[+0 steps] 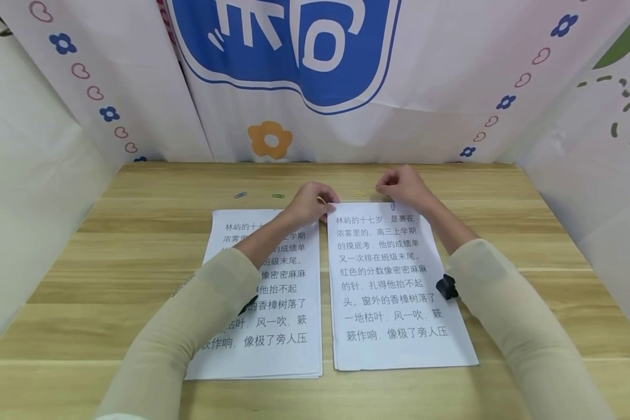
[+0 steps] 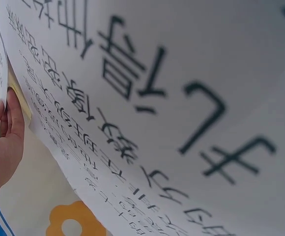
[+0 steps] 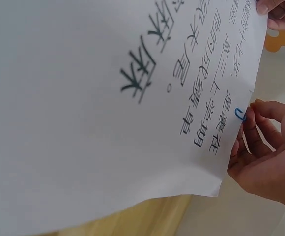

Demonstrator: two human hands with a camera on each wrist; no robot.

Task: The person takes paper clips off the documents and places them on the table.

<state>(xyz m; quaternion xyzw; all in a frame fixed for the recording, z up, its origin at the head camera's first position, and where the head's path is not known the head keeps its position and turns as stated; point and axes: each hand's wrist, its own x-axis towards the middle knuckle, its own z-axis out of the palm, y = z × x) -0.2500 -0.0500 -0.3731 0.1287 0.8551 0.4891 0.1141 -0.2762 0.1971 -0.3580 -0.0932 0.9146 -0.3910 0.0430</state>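
Observation:
Two printed paper stacks lie side by side. My left hand (image 1: 311,201) pinches the top left corner of the right-hand paper stack (image 1: 385,280); the left wrist view shows this hand (image 2: 5,140) at the sheet's edge. A blue paper clip (image 3: 239,114) sits on the top edge of that stack, towards its right corner. Just beyond that edge, my right hand (image 1: 405,185) is raised with loosely bent fingers, close to the clip in the right wrist view. I see nothing held in it. The left-hand stack (image 1: 273,361) lies partly under my left forearm.
Along the table's far side lie a blue paper clip (image 1: 240,195), a green paper clip (image 1: 278,196) and a yellow paper clip (image 1: 359,194). A printed cloth backdrop (image 1: 425,134) rises behind the wooden table (image 1: 84,280), with white side walls left and right.

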